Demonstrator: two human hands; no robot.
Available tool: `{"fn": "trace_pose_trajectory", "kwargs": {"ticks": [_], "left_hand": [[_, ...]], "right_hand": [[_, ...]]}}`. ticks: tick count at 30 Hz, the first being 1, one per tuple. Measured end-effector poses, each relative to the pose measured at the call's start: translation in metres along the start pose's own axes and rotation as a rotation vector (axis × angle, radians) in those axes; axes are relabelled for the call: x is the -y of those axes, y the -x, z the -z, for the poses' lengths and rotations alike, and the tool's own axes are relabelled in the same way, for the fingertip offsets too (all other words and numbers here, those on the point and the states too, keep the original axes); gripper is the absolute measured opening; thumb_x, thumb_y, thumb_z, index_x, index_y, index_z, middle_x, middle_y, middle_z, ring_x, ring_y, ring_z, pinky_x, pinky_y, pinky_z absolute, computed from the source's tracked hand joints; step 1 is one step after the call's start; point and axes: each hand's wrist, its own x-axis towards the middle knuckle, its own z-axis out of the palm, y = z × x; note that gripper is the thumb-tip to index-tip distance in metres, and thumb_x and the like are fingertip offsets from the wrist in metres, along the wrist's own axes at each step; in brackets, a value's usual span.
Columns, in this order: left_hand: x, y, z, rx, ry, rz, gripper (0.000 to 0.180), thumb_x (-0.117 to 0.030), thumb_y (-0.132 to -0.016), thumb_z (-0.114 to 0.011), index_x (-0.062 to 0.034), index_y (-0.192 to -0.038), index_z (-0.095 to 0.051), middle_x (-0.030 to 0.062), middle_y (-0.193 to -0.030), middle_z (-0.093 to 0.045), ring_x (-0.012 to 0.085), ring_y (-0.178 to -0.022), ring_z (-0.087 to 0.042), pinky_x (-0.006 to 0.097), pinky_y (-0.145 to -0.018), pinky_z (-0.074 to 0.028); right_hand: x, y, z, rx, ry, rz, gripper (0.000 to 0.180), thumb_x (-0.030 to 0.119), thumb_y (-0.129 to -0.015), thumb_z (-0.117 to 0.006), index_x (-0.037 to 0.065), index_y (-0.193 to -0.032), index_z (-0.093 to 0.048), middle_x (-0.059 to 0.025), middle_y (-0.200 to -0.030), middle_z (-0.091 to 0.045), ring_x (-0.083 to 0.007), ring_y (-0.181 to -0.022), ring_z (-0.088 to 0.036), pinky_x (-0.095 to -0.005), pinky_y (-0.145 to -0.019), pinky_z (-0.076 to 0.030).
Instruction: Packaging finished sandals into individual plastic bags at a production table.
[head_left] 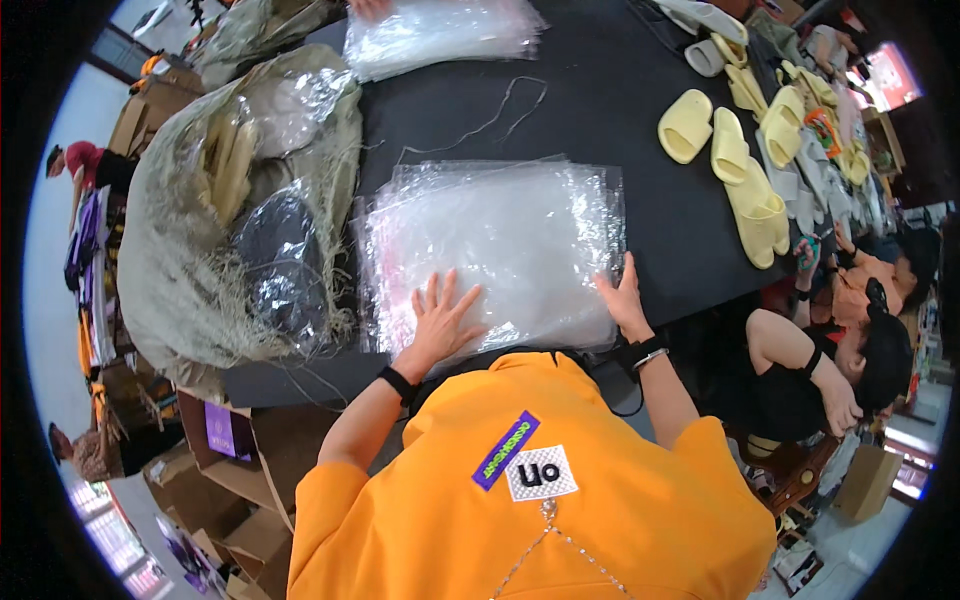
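A stack of clear plastic bags [500, 225] lies in front of me on the black table. My left hand [442, 315] rests flat on its near left part with the fingers spread. At the right edge of the stack, my right hand [625, 300] touches the side of the bags, its fingers stretched out and the thumb apart. Neither hand holds anything. The sheets are slightly uneven at their edges, and light glints off the plastic.
A woven sack [155, 240] holding plastic-wrapped goods stands at the left. More clear bags [440, 35] lie at the far edge under another hand. Yellow slippers [686, 127] are piled on the right, near seated people. Cardboard boxes [270, 450] stand lower left. A loose string [490, 122] crosses the black table [590, 90].
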Motion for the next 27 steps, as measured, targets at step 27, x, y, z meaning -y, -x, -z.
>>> {"fn": "trace_pose_trajectory", "kwargs": {"ticks": [27], "left_hand": [[0.108,-0.033,-0.001,-0.43,0.632,0.919,0.097,-0.057,-0.068,-0.064,-0.0003,-0.134,-0.022,0.0247,-0.127,-0.035,0.0421,-0.115,-0.039,0.051,-0.092,-0.035]], "right_hand": [[-0.018,-0.033,-0.014,0.327,-0.69,-0.178,0.049,0.019,-0.075,-0.069,-0.009,-0.11,-0.048,-0.0134,-0.099,-0.058,-0.0202,-0.085,-0.059,-0.0314,-0.072,-0.048]]}}
